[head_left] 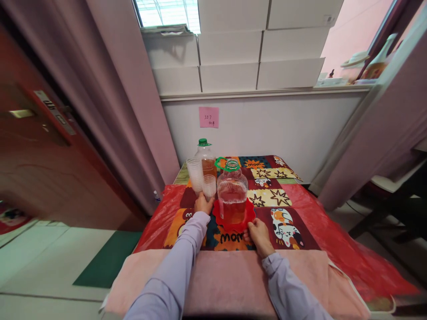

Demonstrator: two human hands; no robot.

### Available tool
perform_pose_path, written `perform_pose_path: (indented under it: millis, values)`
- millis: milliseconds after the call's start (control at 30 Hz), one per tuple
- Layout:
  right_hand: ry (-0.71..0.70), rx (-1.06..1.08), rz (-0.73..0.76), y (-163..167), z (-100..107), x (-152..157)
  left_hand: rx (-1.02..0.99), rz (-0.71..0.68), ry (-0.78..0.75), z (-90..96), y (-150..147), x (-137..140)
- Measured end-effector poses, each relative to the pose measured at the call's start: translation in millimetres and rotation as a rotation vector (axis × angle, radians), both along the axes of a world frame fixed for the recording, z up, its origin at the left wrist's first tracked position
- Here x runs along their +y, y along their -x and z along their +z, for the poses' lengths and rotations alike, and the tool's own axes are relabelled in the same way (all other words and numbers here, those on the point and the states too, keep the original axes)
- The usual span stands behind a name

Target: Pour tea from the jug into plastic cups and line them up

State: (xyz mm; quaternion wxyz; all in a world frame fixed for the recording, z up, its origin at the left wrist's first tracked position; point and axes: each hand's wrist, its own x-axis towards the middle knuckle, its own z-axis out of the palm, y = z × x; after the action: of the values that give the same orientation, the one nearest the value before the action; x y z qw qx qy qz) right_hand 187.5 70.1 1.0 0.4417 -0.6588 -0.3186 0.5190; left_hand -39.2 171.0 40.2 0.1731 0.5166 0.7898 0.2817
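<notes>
Around the front jug (232,191), open mat (282,198) runs from one to three o'clock; my right hand (258,234) pinches the red plate's (251,213) rim at five, my left hand (204,204) meets the short cups (209,184) at ten, fingertips hidden, grip I cannot tell.

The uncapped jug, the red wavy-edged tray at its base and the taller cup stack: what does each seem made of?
Jug: clear, glossy plastic, possibly glass; liquid shows through.
Tray: likely smooth moulded plastic, from its even red and scalloped rim.
Cup stack: probably thin, translucent plastic, cloudy where the walls overlap.
</notes>
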Motion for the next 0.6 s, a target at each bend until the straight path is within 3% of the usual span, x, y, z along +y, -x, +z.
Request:
perform_pose_path:
  millis: [167, 300, 467, 600]
  values:
    - [-0.005, -0.013, 0.000, -6, 0, -11, -0.099, 0.021, -0.023, 2.3, -5, 4]
    - [-0.051, -0.019, 0.027, -23, 2, -24, -0.235, 0.035, -0.131, 6.9, 1, -15]
    - [-0.326, -0.240, -0.083, -47, 25, -24, -0.489, -0.004, -0.390, 15.1, -7, -50]
    - [-0.619, -0.184, -0.092, -26, 54, 13, -0.836, -0.149, -0.509, 22.1, -45, -42]
